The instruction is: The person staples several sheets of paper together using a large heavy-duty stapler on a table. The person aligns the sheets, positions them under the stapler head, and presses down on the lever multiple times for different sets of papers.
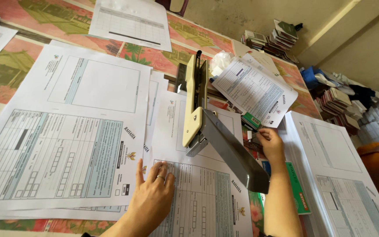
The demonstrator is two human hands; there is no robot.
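two hands, left hand (152, 195) flat on form (198, 206), grip wide, right hand (270, 142) grip unclear, stapler (211, 127) between

Bare forearms, no sleeves; a thin ring on the left hand (152, 197).

Looking like a paperwork office. Showing white printed tabular forms (62, 145) covering a floral-patterned table (154, 55), beside a cream long-arm metal stapler (207, 127). Piling up along the wall, stacked small booklets (277, 39).

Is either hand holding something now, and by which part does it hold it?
The left hand holds nothing; it lies flat on a white printed form sheet. The right hand reaches small items beyond the long grey stapler; any hold cannot be told.
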